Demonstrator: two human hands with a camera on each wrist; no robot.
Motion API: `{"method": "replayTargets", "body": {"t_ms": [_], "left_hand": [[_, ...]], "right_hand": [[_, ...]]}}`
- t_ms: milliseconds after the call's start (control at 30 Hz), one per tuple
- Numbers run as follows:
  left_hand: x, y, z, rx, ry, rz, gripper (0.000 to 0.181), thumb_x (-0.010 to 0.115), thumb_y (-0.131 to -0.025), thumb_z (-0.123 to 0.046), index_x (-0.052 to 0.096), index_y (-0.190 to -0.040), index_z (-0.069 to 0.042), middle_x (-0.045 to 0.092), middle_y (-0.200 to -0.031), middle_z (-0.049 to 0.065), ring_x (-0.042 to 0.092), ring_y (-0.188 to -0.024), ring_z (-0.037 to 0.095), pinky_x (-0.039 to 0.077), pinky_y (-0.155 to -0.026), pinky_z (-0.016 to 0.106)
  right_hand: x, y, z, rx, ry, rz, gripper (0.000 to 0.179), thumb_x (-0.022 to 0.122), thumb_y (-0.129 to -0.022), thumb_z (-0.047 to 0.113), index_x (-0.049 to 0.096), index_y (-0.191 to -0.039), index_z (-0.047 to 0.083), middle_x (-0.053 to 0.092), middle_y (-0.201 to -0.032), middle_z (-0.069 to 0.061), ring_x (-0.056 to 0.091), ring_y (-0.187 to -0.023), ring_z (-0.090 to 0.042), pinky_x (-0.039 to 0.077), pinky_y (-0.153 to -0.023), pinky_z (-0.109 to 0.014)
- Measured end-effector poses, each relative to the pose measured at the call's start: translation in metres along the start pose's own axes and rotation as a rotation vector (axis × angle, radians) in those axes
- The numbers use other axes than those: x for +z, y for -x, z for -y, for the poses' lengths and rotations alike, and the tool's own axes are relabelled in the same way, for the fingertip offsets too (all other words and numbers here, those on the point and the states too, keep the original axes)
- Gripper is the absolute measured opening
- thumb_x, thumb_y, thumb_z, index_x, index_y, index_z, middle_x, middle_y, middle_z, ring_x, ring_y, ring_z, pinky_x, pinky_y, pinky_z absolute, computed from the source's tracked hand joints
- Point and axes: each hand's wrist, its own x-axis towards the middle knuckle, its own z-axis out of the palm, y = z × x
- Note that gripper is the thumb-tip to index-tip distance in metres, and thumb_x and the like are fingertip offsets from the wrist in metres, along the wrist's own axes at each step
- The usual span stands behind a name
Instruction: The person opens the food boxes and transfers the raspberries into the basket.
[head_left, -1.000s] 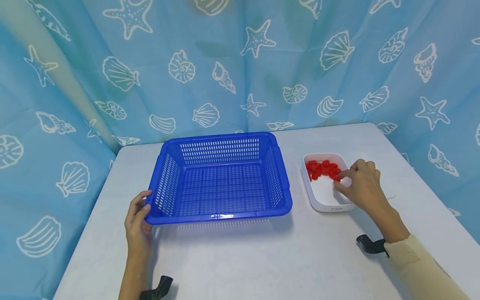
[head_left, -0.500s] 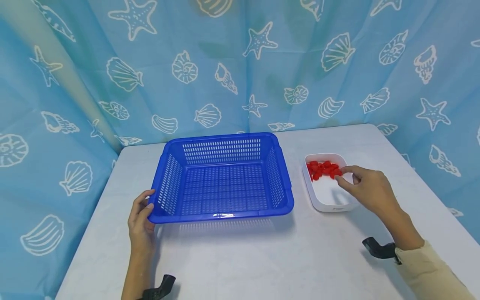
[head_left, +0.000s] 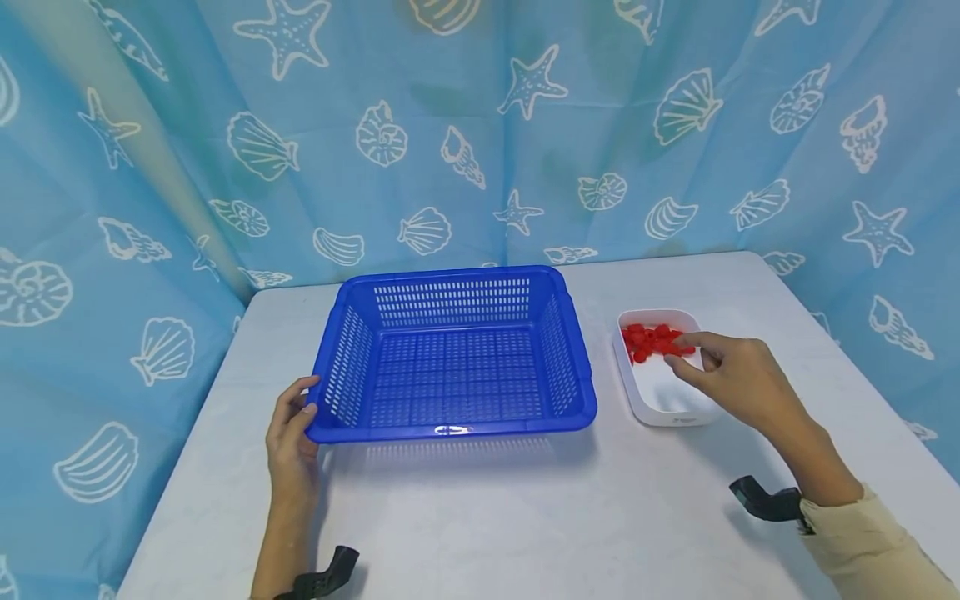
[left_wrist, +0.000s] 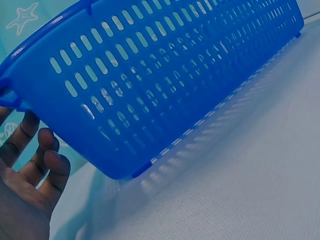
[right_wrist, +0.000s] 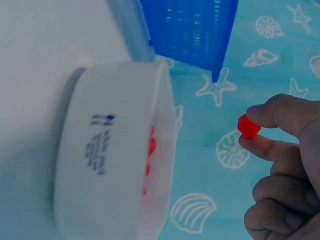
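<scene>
My right hand [head_left: 738, 375] hovers over the near right side of a white box [head_left: 647, 404]. In the right wrist view its thumb and index finger pinch one red raspberry [right_wrist: 248, 126], above the box rim; the other fingers are curled. Several more red raspberries [head_left: 643, 340] lie in the far half of the box. At the near left corner of a blue plastic basket [head_left: 457, 433], my left hand [head_left: 291, 437] grips the rim. From the left wrist view, the thumb is hidden and some fingers [left_wrist: 57, 167] stay off the basket wall [left_wrist: 100, 145].
A white-covered table [head_left: 480, 517] bears the basket in the middle and the box to its right. Behind and beside the table hangs a blue curtain [head_left: 420, 175] with shell and starfish prints. A black wrist mount [head_left: 765, 500] sticks out from the right forearm.
The right wrist has swung to the right and the hand has turned, fingertips still over the box. The left hand keeps its place on the basket. The head view has shifted slightly.
</scene>
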Motion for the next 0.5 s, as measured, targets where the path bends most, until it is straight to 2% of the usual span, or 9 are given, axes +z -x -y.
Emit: {"method": "replayTargets", "body": {"t_ms": [200,367,500], "left_hand": [[-0.001,0.000,0.001,-0.001,-0.010,0.010,0.037,0.045,-0.093,-0.023,0.051,-0.128,-0.017,0.044,-0.119,0.009,0.045,-0.112,0.025,0.044,-0.086,0.027],[-0.001,-0.001,0.001,0.015,-0.002,0.015,0.037,0.043,-0.093,-0.020,0.051,-0.128,-0.016,0.044,-0.114,0.010,0.047,-0.108,0.026,0.045,-0.083,0.027],[-0.002,-0.001,0.001,0.023,0.016,0.010,0.036,0.042,-0.093,-0.017,0.051,-0.128,-0.015,0.044,-0.110,0.010,0.049,-0.104,0.026,0.047,-0.081,0.026]], "right_hand": [[-0.004,-0.002,0.015,-0.035,-0.015,0.001,0.045,0.069,-0.080,0.037,0.064,-0.112,0.005,0.039,-0.058,-0.001,0.039,-0.054,-0.017,0.031,-0.040,-0.024],[-0.008,-0.004,0.028,-0.074,-0.036,0.003,0.045,0.069,-0.080,0.033,0.063,-0.113,0.004,0.040,-0.058,0.000,0.040,-0.055,-0.017,0.034,-0.042,-0.024],[-0.007,-0.007,0.035,-0.090,-0.060,0.004,0.042,0.069,-0.080,0.031,0.064,-0.115,0.008,0.041,-0.059,0.000,0.042,-0.059,-0.017,0.036,-0.045,-0.023]]}}
